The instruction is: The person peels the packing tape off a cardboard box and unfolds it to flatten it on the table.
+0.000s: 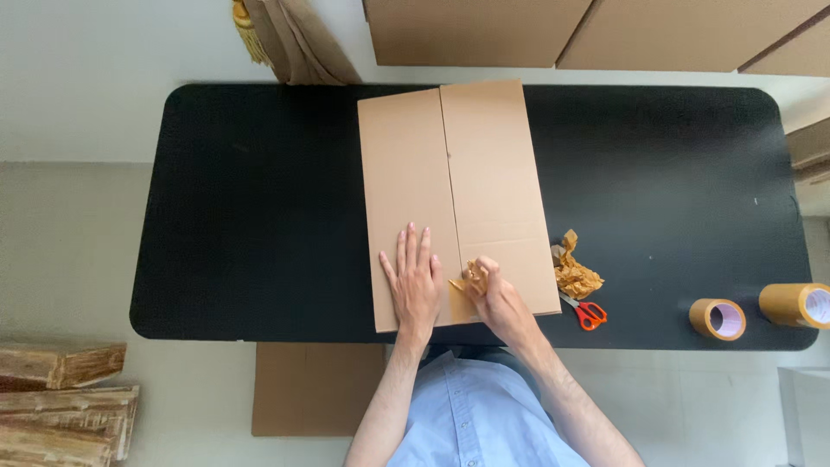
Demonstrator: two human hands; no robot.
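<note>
Black table (259, 216) is bearing a flattened cardboard box (484, 156), long axis running away from the person; left hand (415, 281) is pressing flat, right hand (493, 290) pinching brown tape strip (471, 275).

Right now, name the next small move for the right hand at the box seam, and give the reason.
Probably keep peeling toward the near edge. The right hand pinches a crumpled strip of brown tape lifted off the seam of the flattened cardboard box, while the left hand lies flat on the board, steadying it.
</note>
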